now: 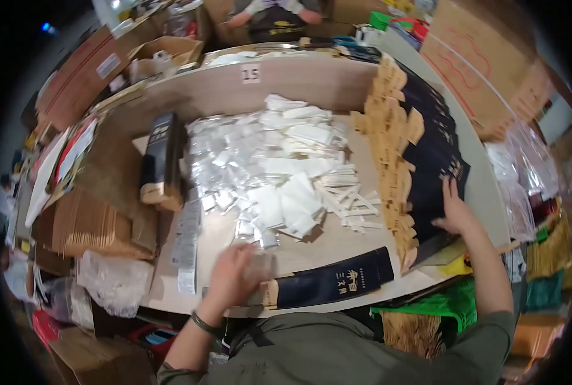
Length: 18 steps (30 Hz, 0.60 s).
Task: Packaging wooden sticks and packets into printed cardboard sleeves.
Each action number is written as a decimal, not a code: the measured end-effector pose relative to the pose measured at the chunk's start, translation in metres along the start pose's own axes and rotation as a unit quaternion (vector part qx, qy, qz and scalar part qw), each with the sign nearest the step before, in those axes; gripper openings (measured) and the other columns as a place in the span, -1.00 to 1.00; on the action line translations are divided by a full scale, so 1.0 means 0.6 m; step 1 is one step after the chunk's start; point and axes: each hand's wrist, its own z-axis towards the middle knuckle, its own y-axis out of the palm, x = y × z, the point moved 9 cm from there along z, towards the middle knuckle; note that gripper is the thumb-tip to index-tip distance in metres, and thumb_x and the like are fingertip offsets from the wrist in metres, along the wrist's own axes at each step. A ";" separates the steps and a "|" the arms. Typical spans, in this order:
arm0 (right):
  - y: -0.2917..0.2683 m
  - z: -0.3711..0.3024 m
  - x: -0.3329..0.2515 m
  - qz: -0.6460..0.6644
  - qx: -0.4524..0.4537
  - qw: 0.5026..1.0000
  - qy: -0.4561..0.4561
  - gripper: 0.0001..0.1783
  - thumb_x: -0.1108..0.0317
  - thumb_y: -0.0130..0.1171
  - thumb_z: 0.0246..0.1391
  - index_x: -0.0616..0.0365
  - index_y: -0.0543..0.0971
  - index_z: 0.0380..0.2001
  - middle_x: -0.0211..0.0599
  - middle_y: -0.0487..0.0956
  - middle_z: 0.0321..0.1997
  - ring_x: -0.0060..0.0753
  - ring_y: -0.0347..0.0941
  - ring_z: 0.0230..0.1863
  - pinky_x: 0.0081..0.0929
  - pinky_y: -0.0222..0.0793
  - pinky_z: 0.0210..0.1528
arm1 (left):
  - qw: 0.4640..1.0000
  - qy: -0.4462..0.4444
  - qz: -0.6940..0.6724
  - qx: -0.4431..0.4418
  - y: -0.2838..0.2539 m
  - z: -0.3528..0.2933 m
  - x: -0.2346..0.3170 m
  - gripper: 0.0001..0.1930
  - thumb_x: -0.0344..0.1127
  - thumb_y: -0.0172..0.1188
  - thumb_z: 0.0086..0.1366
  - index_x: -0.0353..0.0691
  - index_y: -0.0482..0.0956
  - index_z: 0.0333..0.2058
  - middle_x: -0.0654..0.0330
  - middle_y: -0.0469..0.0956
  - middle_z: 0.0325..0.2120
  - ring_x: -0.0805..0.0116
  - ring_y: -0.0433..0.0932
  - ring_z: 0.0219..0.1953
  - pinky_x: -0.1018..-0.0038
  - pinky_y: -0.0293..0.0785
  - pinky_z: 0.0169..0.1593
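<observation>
My left hand (233, 273) is smeared by motion at the open end of a flat dark navy paper sleeve (331, 279) with a tan end, lying along the front edge. Its fingers are curled round a small clear plastic packet (260, 264). My right hand (456, 212) rests with fingers stretched out on a fanned row of similar navy sleeves (427, 154), whose tan ends point left. Beyond my left hand lie heaps of clear packets (225, 157), white flat packets (292, 199) and thin white strips (350, 196).
A stack of navy sleeves (161, 160) stands at the left by a cardboard wall (106, 151). A printed strip sheet (186, 244) lies below it. Crumpled clear bags (116, 282) and brown cartons (485, 64) surround the table. Across the back panel (318, 80), another person's gloved hands (273, 5) show.
</observation>
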 end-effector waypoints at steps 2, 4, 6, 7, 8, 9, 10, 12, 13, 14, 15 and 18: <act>-0.042 -0.034 -0.042 -0.088 0.005 0.996 0.017 0.13 0.32 0.47 -0.19 0.24 0.03 0.39 0.33 0.07 0.42 0.25 0.41 0.15 -0.16 0.44 0.14 | 0.996 -0.083 0.039 0.024 -0.042 0.002 -0.093 -0.55 -0.32 0.36 0.10 -0.18 0.52 -0.01 0.00 0.53 -0.10 -0.05 0.52 -0.05 0.21 0.48 0.00; -0.083 -0.041 -0.146 -0.069 0.042 0.996 -0.040 -0.18 0.34 0.39 -0.14 0.24 0.26 0.21 0.22 0.29 0.24 0.19 0.45 0.07 -0.15 0.46 0.05 | 0.990 -0.124 0.060 0.027 -0.071 0.027 -0.133 -0.61 -0.35 0.32 0.13 -0.20 0.54 -0.03 0.00 0.54 -0.11 -0.04 0.53 -0.07 0.22 0.49 -0.02; -0.085 -0.051 -0.271 0.041 0.117 0.981 -0.152 -0.67 0.39 0.21 -0.07 0.23 0.54 -0.17 0.00 0.53 -0.11 0.11 0.50 -0.08 -0.12 0.47 -0.09 | 0.988 -0.125 0.074 0.045 -0.081 0.049 -0.160 -0.69 -0.32 0.26 0.18 -0.20 0.56 -0.09 0.01 0.54 -0.11 -0.05 0.54 -0.09 0.20 0.49 -0.05; -0.060 -0.058 -0.324 0.128 0.162 0.956 -0.207 -0.85 0.43 0.13 -0.04 0.22 0.58 -0.37 -0.09 0.56 -0.29 0.08 0.51 -0.16 -0.11 0.47 -0.15 | 0.989 -0.123 0.073 0.049 -0.074 0.066 -0.170 -0.69 -0.32 0.26 0.18 -0.20 0.56 -0.09 0.01 0.54 -0.11 -0.05 0.54 -0.09 0.20 0.49 -0.05; -0.016 -0.054 -0.375 0.062 0.110 0.970 -0.210 -0.87 0.44 0.11 -0.03 0.21 0.57 -0.37 -0.08 0.55 -0.31 0.07 0.52 -0.19 -0.10 0.47 -0.17 | 0.991 -0.110 0.071 0.038 -0.056 0.090 -0.176 -0.73 -0.31 0.24 0.19 -0.19 0.56 -0.12 0.02 0.54 -0.13 -0.05 0.54 -0.11 0.19 0.49 -0.07; 0.034 -0.039 -0.406 -0.004 0.058 0.977 -0.207 -0.88 0.45 0.09 -0.02 0.20 0.57 -0.38 -0.07 0.54 -0.33 0.06 0.52 -0.22 -0.09 0.47 -0.18 | 0.993 -0.094 0.070 0.027 -0.043 0.110 -0.179 -0.76 -0.29 0.21 0.21 -0.19 0.56 -0.15 0.02 0.54 -0.15 -0.05 0.54 -0.12 0.18 0.49 -0.08; 0.089 -0.006 -0.391 -0.033 0.123 0.972 -0.198 -0.92 0.45 0.09 -0.02 0.18 0.55 -0.43 -0.08 0.53 -0.35 0.05 0.52 -0.23 -0.09 0.47 -0.20 | 0.994 -0.078 0.066 0.029 -0.037 0.131 -0.170 -0.76 -0.29 0.21 0.21 -0.19 0.56 -0.15 0.02 0.54 -0.15 -0.05 0.54 -0.12 0.18 0.49 -0.08; 0.129 0.018 -0.381 -0.066 0.184 0.959 -0.203 -0.95 0.45 0.10 -0.02 0.16 0.54 -0.49 -0.09 0.53 -0.36 0.03 0.53 -0.24 -0.09 0.46 -0.21 | 0.987 -0.121 0.109 0.017 -0.023 0.135 -0.185 -0.84 -0.32 0.18 0.20 -0.23 0.54 -0.26 0.02 0.54 -0.24 -0.05 0.54 -0.17 0.16 0.49 -0.12; 0.120 0.013 -0.382 -0.033 0.200 0.956 -0.213 -0.94 0.44 0.10 -0.01 0.14 0.54 -0.50 -0.09 0.53 -0.37 0.02 0.53 -0.25 -0.09 0.46 -0.23 | 0.986 -0.128 0.106 0.019 -0.026 0.135 -0.187 -0.84 -0.32 0.18 0.20 -0.23 0.54 -0.26 0.02 0.54 -0.24 -0.05 0.54 -0.17 0.16 0.49 -0.12; 0.116 -0.004 -0.380 0.001 0.208 0.953 -0.220 -0.94 0.43 0.11 -0.01 0.13 0.55 -0.51 -0.10 0.53 -0.38 0.00 0.53 -0.26 -0.09 0.45 -0.25 | 0.985 -0.128 0.115 -0.005 -0.028 0.127 -0.180 -0.85 -0.33 0.15 0.22 -0.24 0.52 -0.27 0.01 0.53 -0.27 -0.06 0.54 -0.19 0.15 0.49 -0.14; 0.113 -0.008 -0.380 -0.001 0.197 0.954 -0.225 -0.94 0.43 0.11 -0.01 0.13 0.55 -0.51 -0.10 0.53 -0.38 0.00 0.53 -0.26 -0.09 0.45 -0.25 | 0.984 -0.129 0.122 -0.030 -0.028 0.116 -0.175 -0.86 -0.33 0.13 0.23 -0.25 0.51 -0.29 0.00 0.52 -0.29 -0.07 0.53 -0.22 0.14 0.48 -0.15; 0.057 -0.039 -0.388 0.048 0.261 0.939 -0.218 -0.89 0.44 0.09 0.01 0.12 0.53 -0.57 -0.11 0.51 -0.45 0.04 0.49 -0.28 -0.07 0.40 -0.25 | 0.987 -0.089 0.030 0.130 -0.093 0.062 -0.155 -0.91 -0.39 0.11 0.20 -0.24 0.50 -0.33 -0.02 0.51 -0.34 -0.10 0.53 -0.25 0.14 0.47 -0.19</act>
